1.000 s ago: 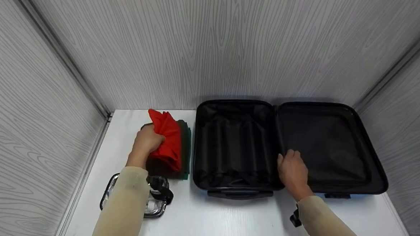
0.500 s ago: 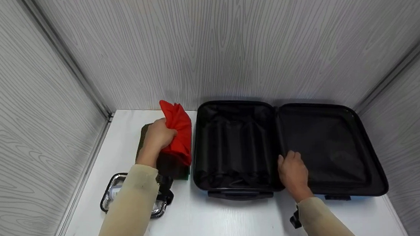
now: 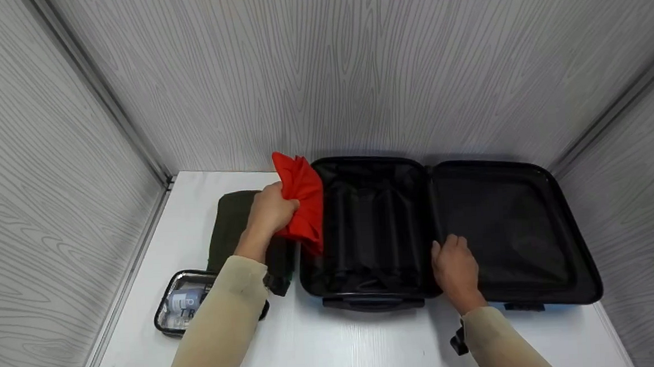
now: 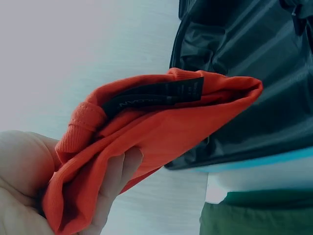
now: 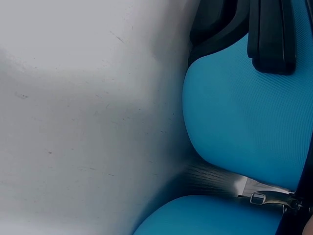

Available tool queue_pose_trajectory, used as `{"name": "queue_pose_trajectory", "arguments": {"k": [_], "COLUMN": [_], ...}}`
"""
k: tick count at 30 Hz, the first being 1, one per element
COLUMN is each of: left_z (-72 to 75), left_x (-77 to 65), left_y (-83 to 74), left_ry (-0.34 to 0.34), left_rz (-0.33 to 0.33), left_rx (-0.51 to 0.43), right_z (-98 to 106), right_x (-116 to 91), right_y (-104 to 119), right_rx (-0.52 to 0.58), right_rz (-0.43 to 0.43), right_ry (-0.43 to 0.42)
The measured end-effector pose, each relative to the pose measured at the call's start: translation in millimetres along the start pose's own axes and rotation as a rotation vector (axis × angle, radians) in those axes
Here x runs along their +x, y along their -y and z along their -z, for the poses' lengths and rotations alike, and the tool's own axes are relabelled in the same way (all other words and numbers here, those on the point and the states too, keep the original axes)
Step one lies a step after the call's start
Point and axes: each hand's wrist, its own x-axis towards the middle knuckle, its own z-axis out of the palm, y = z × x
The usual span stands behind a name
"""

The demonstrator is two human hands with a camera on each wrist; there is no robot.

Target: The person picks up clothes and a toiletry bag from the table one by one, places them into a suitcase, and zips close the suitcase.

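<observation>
A red folded garment (image 3: 305, 201) hangs in the left grip (image 3: 271, 210) of a person in pale sleeves (image 3: 219, 323), thumb on the near face and fingers curled behind the cloth. The garment is at the left rim of an open suitcase (image 3: 431, 200), overlapping it in the head view; whether cloth and rim touch cannot be told. From the left wrist, a dark label (image 4: 156, 95) with faint lettering shows inside the ribbed neckband.

The right grip (image 3: 456, 266) is at the seam between the suitcase's two black-lined halves, its fingers over the inner edge of the right half; whether it clasps that edge or merely rests there cannot be told. The right wrist view shows the blue shell (image 5: 244, 107), a black handle (image 5: 272, 36) and a small metal buckle (image 5: 259, 198) between the halves.

A dark green folded stack (image 3: 231, 225) lies on the white surface (image 3: 341, 350) left of the suitcase, partly behind the left grip and forearm. Nearer the person, a clear pouch (image 3: 194, 273) with black edging holds a pale blue bottle (image 3: 185, 299), the pouch's right side mostly covered by the left sleeve. Grey wood-grain panels (image 3: 326, 66) wall in the scene.
</observation>
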Motion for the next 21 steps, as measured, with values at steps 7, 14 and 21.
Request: {"name": "queue_pose_trajectory", "arguments": {"k": [7, 14, 21], "left_z": [-23.9, -54.5, -85.9], "left_x": [7.2, 18.0, 24.2], "left_y": [-7.4, -12.1, -14.4], "left_ry": [0.011, 0.048, 0.107], "left_rz": [-0.013, -0.039, -0.04], "left_rx": [0.023, 0.043, 0.01], "right_z": [-1, 0, 3], "right_x": [-1, -1, -2], "right_y": [0, 0, 3], "right_rx": [-0.001, 0.003, 0.017], "right_rz": [0.0, -0.019, -0.057], "right_ry": [-0.008, 0.006, 0.05]}}
